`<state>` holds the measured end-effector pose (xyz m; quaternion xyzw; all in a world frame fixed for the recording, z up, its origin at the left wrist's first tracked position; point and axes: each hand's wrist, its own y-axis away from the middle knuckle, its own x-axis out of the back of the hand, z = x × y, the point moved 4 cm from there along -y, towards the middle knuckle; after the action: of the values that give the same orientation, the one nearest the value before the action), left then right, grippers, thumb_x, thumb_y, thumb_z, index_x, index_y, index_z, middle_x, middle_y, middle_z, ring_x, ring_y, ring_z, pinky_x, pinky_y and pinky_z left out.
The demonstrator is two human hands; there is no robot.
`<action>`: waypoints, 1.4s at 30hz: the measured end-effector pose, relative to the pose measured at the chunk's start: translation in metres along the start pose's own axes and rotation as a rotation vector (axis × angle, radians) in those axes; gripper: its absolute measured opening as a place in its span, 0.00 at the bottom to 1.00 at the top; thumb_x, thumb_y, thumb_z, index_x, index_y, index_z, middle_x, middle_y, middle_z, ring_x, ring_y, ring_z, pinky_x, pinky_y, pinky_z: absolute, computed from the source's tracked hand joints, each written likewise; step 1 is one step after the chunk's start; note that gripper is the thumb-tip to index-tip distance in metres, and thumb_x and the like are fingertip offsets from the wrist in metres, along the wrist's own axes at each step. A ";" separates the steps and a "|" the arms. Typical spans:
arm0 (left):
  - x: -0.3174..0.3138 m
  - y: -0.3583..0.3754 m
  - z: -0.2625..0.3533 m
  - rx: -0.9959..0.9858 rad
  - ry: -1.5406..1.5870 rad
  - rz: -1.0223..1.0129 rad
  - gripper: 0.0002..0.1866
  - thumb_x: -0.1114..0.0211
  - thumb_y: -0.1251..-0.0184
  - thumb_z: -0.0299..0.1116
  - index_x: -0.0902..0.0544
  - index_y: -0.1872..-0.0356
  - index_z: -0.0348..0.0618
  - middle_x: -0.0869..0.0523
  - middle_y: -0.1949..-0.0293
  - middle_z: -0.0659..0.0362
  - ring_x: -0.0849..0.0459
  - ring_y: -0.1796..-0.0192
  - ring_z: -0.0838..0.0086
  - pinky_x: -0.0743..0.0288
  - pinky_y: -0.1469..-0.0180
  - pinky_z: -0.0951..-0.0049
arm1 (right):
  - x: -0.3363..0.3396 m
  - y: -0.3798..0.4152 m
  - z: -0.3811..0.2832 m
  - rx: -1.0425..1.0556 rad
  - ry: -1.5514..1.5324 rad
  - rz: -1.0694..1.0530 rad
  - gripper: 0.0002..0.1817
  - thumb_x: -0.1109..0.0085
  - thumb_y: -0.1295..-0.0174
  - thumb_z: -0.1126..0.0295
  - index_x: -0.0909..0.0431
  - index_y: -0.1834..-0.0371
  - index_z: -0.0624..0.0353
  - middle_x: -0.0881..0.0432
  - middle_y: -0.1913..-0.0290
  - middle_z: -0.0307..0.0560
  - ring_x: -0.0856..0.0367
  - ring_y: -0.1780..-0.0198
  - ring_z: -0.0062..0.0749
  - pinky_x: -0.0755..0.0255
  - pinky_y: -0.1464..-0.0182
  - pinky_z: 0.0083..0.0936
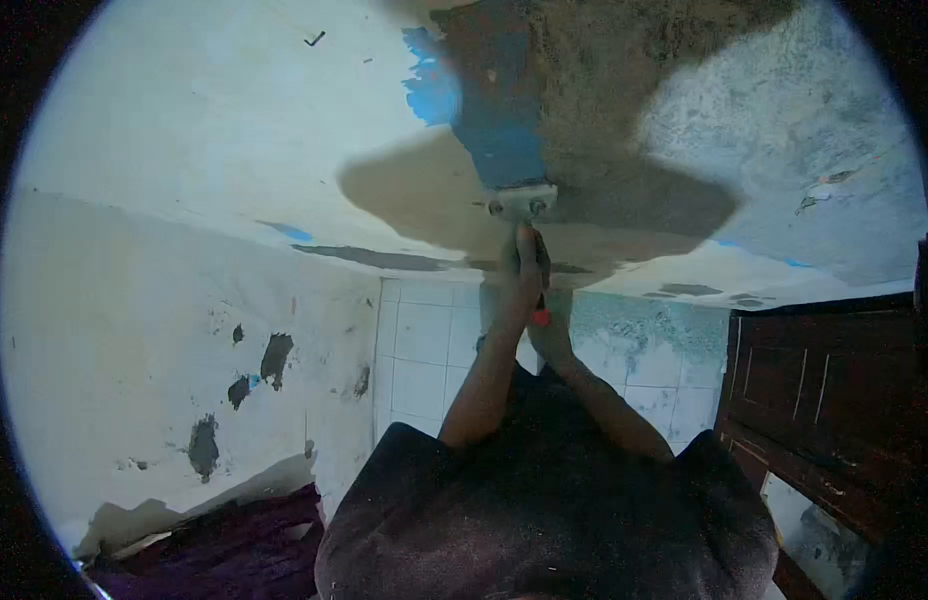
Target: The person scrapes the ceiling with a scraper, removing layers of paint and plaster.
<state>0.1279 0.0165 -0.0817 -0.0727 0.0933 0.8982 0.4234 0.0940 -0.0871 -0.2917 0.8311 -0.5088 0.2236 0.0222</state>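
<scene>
A wide-bladed scraper (524,204) presses against the wall (244,120) at the lower edge of a bared strip, where blue paint (499,150) and grey-brown plaster show. My left hand (525,268) is closed round the scraper's dark handle, close behind the blade. Lower down, my right hand (554,338) is at the handle's red end (540,316) and looks closed on it, its fingers partly hidden. My shadow falls over the strip and the white paint beside it.
A side wall (134,330) with patches of chipped paint stands at the left. Dark purple cloth (224,545) lies at the lower left. White floor tiles (421,332) carry greenish dust (644,335) on the right. A dark wooden panelled door (814,385) is at the right.
</scene>
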 end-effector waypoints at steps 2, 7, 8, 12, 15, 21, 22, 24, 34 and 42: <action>0.003 0.002 0.007 0.035 -0.010 0.049 0.24 0.57 0.31 0.59 0.33 0.75 0.49 0.34 0.84 0.68 0.38 0.85 0.85 0.45 0.86 0.80 | 0.018 -0.011 -0.041 -0.164 0.004 -0.077 0.13 0.44 0.42 0.63 0.25 0.73 0.63 0.25 0.83 0.42 0.23 0.77 0.28 0.34 0.75 0.31; 0.004 0.010 -0.054 0.165 -0.068 0.001 0.25 0.58 0.31 0.59 0.31 0.73 0.48 0.33 0.85 0.67 0.38 0.86 0.84 0.43 0.85 0.79 | 0.025 0.024 -0.043 -0.501 -0.516 -0.273 0.16 0.44 0.42 0.60 0.28 0.79 0.61 0.29 0.86 0.40 0.28 0.81 0.26 0.37 0.79 0.32; 0.005 0.013 -0.064 0.267 -0.068 0.030 0.25 0.58 0.30 0.58 0.31 0.73 0.48 0.34 0.85 0.67 0.37 0.86 0.84 0.43 0.85 0.79 | 0.014 0.032 -0.015 -0.491 -0.653 -0.192 0.16 0.44 0.42 0.60 0.29 0.80 0.61 0.30 0.86 0.40 0.30 0.82 0.25 0.39 0.80 0.32; -0.007 0.004 -0.019 0.091 0.004 0.006 0.23 0.59 0.29 0.56 0.32 0.73 0.47 0.35 0.86 0.66 0.39 0.87 0.83 0.44 0.85 0.78 | 0.020 0.003 -0.024 -0.257 -0.140 -0.267 0.06 0.44 0.44 0.72 0.30 0.70 0.60 0.28 0.71 0.39 0.28 0.66 0.27 0.35 0.69 0.31; -0.001 0.007 -0.032 0.086 -0.046 0.014 0.24 0.59 0.30 0.58 0.33 0.73 0.47 0.35 0.86 0.67 0.39 0.87 0.83 0.45 0.86 0.79 | 0.023 0.008 -0.042 -0.422 -0.173 -0.306 0.10 0.41 0.45 0.68 0.29 0.78 0.61 0.27 0.79 0.42 0.27 0.75 0.32 0.35 0.72 0.33; 0.010 0.003 -0.053 0.156 0.050 0.053 0.22 0.56 0.30 0.57 0.31 0.71 0.48 0.34 0.82 0.69 0.38 0.85 0.85 0.45 0.86 0.81 | 0.041 0.006 -0.071 -0.509 -0.006 -0.236 0.10 0.39 0.47 0.66 0.27 0.78 0.59 0.25 0.80 0.42 0.26 0.76 0.29 0.35 0.72 0.30; 0.008 -0.002 -0.041 0.167 0.050 0.060 0.22 0.56 0.30 0.57 0.31 0.71 0.48 0.34 0.82 0.69 0.38 0.85 0.85 0.45 0.86 0.81 | 0.042 -0.005 -0.074 -0.519 -0.004 -0.244 0.10 0.39 0.47 0.66 0.27 0.78 0.59 0.25 0.80 0.42 0.26 0.76 0.29 0.35 0.72 0.30; -0.003 0.001 -0.001 0.063 0.035 -0.024 0.22 0.55 0.30 0.56 0.31 0.71 0.48 0.34 0.82 0.68 0.37 0.85 0.85 0.45 0.85 0.81 | 0.040 -0.019 -0.085 -0.342 -0.286 -0.203 0.10 0.38 0.47 0.65 0.27 0.79 0.58 0.24 0.79 0.40 0.26 0.77 0.27 0.35 0.73 0.30; -0.001 0.003 -0.009 -0.029 0.010 0.006 0.23 0.58 0.28 0.55 0.34 0.76 0.48 0.35 0.86 0.67 0.39 0.87 0.83 0.46 0.86 0.79 | 0.025 -0.011 -0.037 -0.285 -0.257 -0.247 0.10 0.42 0.44 0.69 0.27 0.77 0.66 0.26 0.81 0.39 0.30 0.76 0.18 0.38 0.76 0.28; 0.003 0.013 -0.045 0.217 -0.004 0.040 0.23 0.59 0.28 0.53 0.33 0.77 0.47 0.37 0.87 0.68 0.40 0.88 0.83 0.46 0.86 0.79 | 0.001 0.041 0.023 -0.576 -0.303 -0.251 0.13 0.39 0.44 0.63 0.28 0.79 0.59 0.31 0.81 0.39 0.33 0.77 0.26 0.38 0.72 0.31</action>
<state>0.1181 0.0002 -0.1246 -0.0227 0.1906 0.8912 0.4110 0.0673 -0.1143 -0.3200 0.8705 -0.4423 -0.0595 0.2075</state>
